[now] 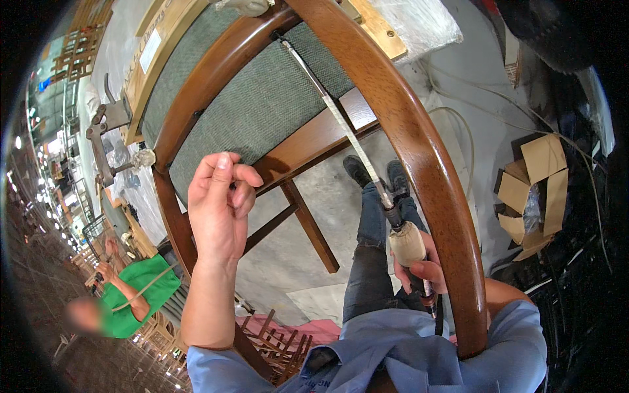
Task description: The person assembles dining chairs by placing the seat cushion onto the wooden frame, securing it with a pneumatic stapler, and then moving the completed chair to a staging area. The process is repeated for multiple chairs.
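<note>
A brown wooden chair (419, 137) with a grey-green fabric pad (255, 118) fills the middle of the view, its curved rails arching around me. My right hand (429, 268) grips a power screwdriver (407, 243) with a pale wrapped body, partly behind the near rail. Its long thin shaft (341, 118) slants up to a dark recess (278, 35) in the far curved rail, where the tip seems to touch. My left hand (223, 203) is raised beside the fabric pad, fingers curled and thumb pressed in; a small dark spot shows between them, too small to name.
A metal clamp (108, 128) sits at the left by a wooden board (154, 59). On the floor to the right lies an open cardboard box (534, 196), with thin hoses (498, 98) nearby. A person in green (147, 291) works at far left. Wooden frames (278, 344) lie behind my left arm.
</note>
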Demonstrator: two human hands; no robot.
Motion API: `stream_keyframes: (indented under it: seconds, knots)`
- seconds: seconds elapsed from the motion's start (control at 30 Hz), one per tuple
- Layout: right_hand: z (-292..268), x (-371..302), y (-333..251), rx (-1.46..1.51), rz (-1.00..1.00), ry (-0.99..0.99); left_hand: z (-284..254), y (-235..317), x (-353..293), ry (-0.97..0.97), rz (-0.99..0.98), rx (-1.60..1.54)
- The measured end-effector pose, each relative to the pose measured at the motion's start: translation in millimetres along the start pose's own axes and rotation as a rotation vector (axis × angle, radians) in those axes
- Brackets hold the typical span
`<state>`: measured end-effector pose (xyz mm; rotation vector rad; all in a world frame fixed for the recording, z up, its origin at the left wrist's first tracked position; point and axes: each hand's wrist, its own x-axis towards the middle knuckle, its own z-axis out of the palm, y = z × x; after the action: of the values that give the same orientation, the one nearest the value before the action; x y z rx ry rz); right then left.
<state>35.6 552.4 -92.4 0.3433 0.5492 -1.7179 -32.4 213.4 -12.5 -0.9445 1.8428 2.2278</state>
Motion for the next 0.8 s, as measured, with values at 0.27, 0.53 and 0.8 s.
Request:
stream_keyframes:
  seconds: [0.27, 0.53, 0.8]
  knots:
    - [9, -4, 0, 0.002, 0.004, 0.078, 4, 4, -7, 0.028, -0.008, -0.008]
    - [9, 5, -4, -0.185, -0.151, -0.001, 6, 8, -5, 0.026, -0.043, -0.016]
    - [9, -3, 0, -0.408, -0.234, 0.137, 0, 10, 3, 0.008, -0.003, -0.031]
